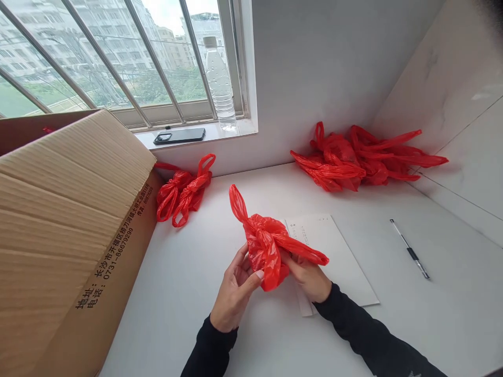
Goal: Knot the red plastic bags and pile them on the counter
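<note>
A knotted red plastic bag [264,243] is held up between my two hands, over the white table [173,324]. My left hand [238,285] grips its lower left side, the thumb lying on the front of the plastic. At its right side my right hand [308,275] closes on the bag, with the fingers partly hidden under a hanging handle loop. The bag's tied handles stick out to the upper left, the right and downward. What the bag contains is hidden. Behind it lies a white paper pad [341,262] with small writing, partly covered by my right hand.
A large cardboard box [118,262] stands open at the left. Beside it lie knotted red bags [184,193]; more red bags [353,162] pile against the wall. A pen [411,250] lies at the right. On the sill are a phone [179,136] and a water bottle [220,86].
</note>
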Demonstrator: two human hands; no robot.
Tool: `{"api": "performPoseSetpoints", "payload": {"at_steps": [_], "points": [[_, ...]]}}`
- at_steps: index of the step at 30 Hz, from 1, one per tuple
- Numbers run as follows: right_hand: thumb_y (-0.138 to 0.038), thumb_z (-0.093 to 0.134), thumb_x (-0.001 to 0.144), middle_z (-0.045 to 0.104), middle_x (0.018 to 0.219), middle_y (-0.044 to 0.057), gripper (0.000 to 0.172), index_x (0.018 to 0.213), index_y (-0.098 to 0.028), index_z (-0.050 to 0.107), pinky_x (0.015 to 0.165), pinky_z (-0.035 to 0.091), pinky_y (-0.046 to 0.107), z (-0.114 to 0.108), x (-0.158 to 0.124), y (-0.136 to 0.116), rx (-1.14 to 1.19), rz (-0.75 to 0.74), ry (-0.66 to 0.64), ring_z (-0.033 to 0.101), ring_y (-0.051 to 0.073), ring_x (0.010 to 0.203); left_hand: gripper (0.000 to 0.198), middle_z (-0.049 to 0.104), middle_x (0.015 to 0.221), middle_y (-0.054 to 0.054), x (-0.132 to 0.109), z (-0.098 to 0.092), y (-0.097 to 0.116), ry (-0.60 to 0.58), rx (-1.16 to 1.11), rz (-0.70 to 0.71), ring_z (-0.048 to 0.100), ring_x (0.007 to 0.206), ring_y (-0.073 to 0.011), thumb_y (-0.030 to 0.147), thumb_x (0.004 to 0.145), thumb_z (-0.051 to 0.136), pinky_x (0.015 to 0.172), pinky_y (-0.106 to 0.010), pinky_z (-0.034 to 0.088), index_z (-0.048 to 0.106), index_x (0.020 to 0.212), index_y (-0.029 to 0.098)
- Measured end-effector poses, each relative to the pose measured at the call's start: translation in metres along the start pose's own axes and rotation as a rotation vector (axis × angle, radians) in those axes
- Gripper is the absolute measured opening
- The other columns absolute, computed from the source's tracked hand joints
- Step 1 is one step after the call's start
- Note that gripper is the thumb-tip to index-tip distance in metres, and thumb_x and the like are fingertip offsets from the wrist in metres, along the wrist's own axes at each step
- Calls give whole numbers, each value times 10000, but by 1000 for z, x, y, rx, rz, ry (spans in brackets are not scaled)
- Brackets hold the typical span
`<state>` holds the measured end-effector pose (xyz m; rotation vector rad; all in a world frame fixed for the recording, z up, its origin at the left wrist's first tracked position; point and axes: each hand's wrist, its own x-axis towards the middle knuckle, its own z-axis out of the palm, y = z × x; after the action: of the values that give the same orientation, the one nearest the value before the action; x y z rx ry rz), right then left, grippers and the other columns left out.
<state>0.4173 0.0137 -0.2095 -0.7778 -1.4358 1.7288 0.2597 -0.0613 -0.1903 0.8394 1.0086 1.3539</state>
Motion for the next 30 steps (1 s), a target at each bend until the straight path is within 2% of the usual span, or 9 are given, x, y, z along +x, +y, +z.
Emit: {"api": "performPoseSetpoints", "payload": {"at_steps": [3,6,9,14,17,20,24,26,30], "points": [[-541,474,946,682,730,16,353,1045,-297,709,731,553,420,1,1,2,71,56,-26,643,218,673,637,592,1345,-136,0,1,0,20,-19,-10,602,1154,-304,263,806,745,943,-396,506,498,1393,259],[-515,535,928,717,945,33,328,1132,-298,672,847,551,429,3,0,-1,124,55,-73,673,238,884,616,599,1339,-141,2,0,0,58,12,15,577,1200,-307,264,800,753,951,-389,506,518,1368,237],[-476,606,899,689,1131,34,330,1184,-313,642,1008,493,451,3,-1,-4,80,38,-109,627,245,1093,581,623,1314,-136,3,-3,0,95,52,32,571,1210,-311,263,753,793,945,-376,512,578,1290,212],[-477,607,897,698,1117,40,317,1168,-320,651,1026,489,479,2,-1,-1,30,-6,-100,629,254,1092,547,656,1262,-137,3,-4,-3,150,55,7,616,1150,-307,306,759,784,910,-379,532,586,1260,207],[-467,572,921,695,1135,40,299,1160,-307,654,1035,481,468,2,0,0,69,-36,-69,615,252,1125,636,633,1294,-131,3,-2,-4,185,-24,-54,637,1109,-295,313,765,777,830,-365,564,509,1338,250],[-471,542,936,700,1082,48,298,1154,-298,648,924,534,448,1,1,0,122,-15,-22,648,250,1016,650,632,1291,-130,2,-1,-3,175,-71,-120,655,1063,-273,305,776,766,814,-359,567,490,1363,257],[-501,525,934,676,789,19,278,1017,-289,684,725,551,398,1,2,1,96,20,-28,638,219,734,416,681,1189,-134,2,-3,-3,34,-57,-168,676,966,-263,315,819,725,811,-387,566,643,1208,194],[-506,517,936,649,721,7,281,969,-291,695,677,541,386,1,2,0,75,20,-47,609,204,658,372,693,1162,-124,3,-3,-3,18,-40,-148,679,941,-260,314,822,721,808,-395,563,673,1170,192],[-494,556,921,700,1007,29,272,1082,-309,674,862,546,421,2,-1,-1,58,-11,-56,651,234,922,431,710,1135,-122,2,0,-3,93,-11,-71,681,943,-280,319,784,754,811,-401,554,670,1189,199]]}}
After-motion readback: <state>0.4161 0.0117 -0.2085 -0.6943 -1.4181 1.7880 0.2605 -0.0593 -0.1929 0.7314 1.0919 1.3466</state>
